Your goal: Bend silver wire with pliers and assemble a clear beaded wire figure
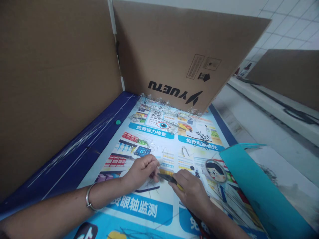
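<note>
My left hand (142,168), with a metal bangle on the wrist, is closed in a pinch over the poster-covered table; whatever its fingertips hold is too small to make out. Wrapped in my right hand (192,190) are pliers (166,177) with a yellow grip, their jaws pointing left and reaching the left fingertips. Beyond the hands lies a bent piece of wire (184,151), and beside it more thin bent wire (161,149). Dark wire loops (203,136) are heaped farther right. Thin straight wires show below the left hand.
Cardboard panels (62,66) stand at the left and back (159,49). Clear curled pieces (154,103) line the back. Long thin wires (82,142) lie along the blue left edge, near a green lump (118,122). A teal box (264,189) stands at the right.
</note>
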Motion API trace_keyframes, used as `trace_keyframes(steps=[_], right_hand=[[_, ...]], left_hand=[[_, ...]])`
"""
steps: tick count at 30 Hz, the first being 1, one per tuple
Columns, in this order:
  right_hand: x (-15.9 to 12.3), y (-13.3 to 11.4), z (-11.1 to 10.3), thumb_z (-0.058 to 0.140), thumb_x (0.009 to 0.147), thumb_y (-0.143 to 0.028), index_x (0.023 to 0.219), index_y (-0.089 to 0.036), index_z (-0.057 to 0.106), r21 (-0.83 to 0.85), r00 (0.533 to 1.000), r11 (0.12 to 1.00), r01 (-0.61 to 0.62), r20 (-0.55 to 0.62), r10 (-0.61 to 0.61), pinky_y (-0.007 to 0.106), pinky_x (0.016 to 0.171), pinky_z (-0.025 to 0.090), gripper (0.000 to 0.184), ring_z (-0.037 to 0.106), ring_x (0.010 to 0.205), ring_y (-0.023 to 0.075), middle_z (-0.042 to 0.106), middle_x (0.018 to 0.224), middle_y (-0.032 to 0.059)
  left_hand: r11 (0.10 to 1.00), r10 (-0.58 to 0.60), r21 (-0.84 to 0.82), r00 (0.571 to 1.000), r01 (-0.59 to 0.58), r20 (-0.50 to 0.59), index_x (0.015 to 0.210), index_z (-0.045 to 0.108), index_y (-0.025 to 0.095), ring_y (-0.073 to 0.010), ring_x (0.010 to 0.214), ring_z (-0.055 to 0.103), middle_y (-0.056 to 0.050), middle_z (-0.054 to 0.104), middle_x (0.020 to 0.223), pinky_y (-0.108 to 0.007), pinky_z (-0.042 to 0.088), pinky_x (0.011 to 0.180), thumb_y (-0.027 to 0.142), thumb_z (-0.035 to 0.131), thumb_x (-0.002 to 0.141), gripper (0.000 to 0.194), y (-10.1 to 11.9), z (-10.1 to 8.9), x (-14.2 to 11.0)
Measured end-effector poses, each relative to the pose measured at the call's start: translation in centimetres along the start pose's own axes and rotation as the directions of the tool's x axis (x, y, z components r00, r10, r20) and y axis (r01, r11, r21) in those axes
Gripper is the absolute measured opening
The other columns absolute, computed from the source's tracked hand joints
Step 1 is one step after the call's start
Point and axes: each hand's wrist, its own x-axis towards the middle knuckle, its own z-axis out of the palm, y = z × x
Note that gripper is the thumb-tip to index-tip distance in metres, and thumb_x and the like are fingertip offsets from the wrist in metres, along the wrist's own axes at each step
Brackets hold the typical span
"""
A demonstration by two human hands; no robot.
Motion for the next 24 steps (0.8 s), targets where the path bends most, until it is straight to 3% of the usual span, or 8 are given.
trace_keyframes(steps=[8, 16, 24], right_hand=[[0.0, -0.1, 0.0, 0.046, 0.089, -0.029, 0.086, -0.019, 0.054, -0.003, 1.0, 1.0, -0.017, 0.024, 0.017, 0.028, 0.063, 0.036, 0.014, 0.049, 0.072, 0.0177, 0.054, 0.075, 0.0041], [0.3, -0.1, -0.2, 0.05, 0.087, -0.027, 0.091, -0.017, 0.055, -0.035, 0.993, 0.999, 0.006, -0.12, -0.01, 0.032, 0.071, 0.038, 0.012, 0.049, 0.077, 0.0189, 0.056, 0.08, 0.0063], [0.8, -1.6, -0.7, 0.046, 0.089, -0.027, 0.087, -0.015, 0.059, -0.21, 0.992, 0.975, 0.075, -0.086, -0.095, 0.032, 0.067, 0.034, 0.018, 0.047, 0.071, 0.0185, 0.055, 0.073, 0.0064]], left_hand=[[0.99, 0.002, 0.14, 1.0, -0.004, 0.016, 0.072, 0.05, 0.017, -0.0132, 0.052, 0.062, 0.002, 0.059, 0.062, -0.024, 0.047, 0.053, 0.035, 0.046, 0.084, 0.023, 0.0, -0.2, 0.2], [0.993, -0.111, 0.029, 0.994, 0.112, -0.018, 0.075, 0.048, 0.017, -0.0105, 0.04, 0.056, 0.002, 0.06, 0.052, -0.02, 0.044, 0.043, 0.036, 0.045, 0.083, 0.021, 0.4, 0.0, 0.3], [0.997, -0.077, 0.021, 0.996, 0.078, -0.047, 0.075, 0.049, 0.018, -0.0106, 0.04, 0.056, 0.003, 0.058, 0.058, -0.02, 0.042, 0.041, 0.038, 0.046, 0.082, 0.021, -0.1, 0.1, 0.3]])
